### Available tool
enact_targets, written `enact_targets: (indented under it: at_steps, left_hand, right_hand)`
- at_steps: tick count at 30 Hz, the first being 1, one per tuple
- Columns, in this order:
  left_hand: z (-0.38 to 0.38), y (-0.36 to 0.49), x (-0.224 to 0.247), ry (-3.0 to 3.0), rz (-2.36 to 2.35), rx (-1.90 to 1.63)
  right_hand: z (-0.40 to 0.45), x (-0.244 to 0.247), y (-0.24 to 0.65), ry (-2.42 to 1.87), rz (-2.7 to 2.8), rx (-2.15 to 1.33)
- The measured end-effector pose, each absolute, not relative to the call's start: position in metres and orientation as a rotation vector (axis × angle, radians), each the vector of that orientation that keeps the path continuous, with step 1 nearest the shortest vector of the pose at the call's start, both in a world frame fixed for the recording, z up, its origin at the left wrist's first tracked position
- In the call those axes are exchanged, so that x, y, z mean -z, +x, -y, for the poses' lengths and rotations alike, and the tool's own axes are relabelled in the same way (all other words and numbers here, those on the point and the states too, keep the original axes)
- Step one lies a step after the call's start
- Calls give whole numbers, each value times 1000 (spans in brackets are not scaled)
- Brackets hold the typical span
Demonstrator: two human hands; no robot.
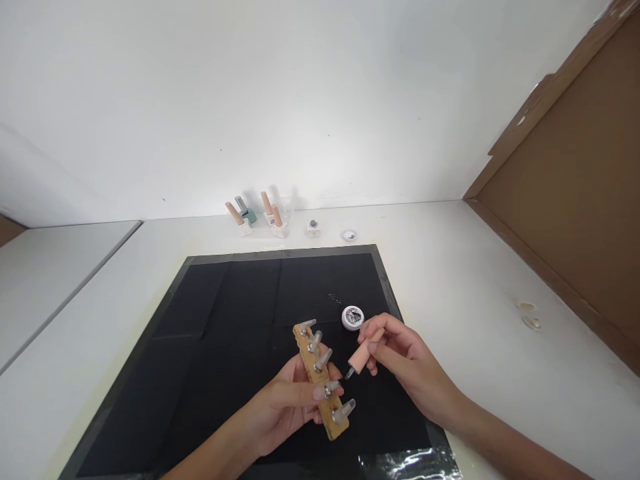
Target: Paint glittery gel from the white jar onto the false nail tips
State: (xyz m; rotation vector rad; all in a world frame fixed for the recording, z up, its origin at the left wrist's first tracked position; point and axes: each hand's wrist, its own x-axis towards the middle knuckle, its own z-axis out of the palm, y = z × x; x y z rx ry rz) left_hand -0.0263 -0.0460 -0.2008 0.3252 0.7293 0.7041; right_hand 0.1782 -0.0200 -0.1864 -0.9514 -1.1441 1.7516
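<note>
My left hand [295,399] is closed around a wooden nail stand [336,427], which it holds tilted above the black mat. Several clear false nails [323,360] stick out from metal holders along the stand. My right hand [400,350] pinches a peach-coloured nail polish brush cap [361,357]. Its brush tip [349,374] points down and left, close to the nails near my left fingertips; whether it touches one, I cannot tell. Just beyond my right fingers, a small round pot [353,318] with silvery, dark contents sits on the mat.
The black mat [225,347] is taped onto a white table [500,267]. Along the back stand several polish bottles [244,227], an uncapped bottle [313,230] and a small round lid [349,235]. Two small round pieces [531,323] lie at the right, near a brown cardboard panel [575,187].
</note>
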Motion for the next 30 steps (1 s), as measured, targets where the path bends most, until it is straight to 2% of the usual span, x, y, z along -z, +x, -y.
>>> enact_targets:
  at_steps: [17, 30]
  left_hand:
    - [44, -24, 197, 362, -715, -702]
    - [44, -24, 202, 434, -679, -706]
  right_hand:
    - [20, 184, 175, -927, 1239, -1701]
    - [32, 183, 181, -817, 1639, -1294]
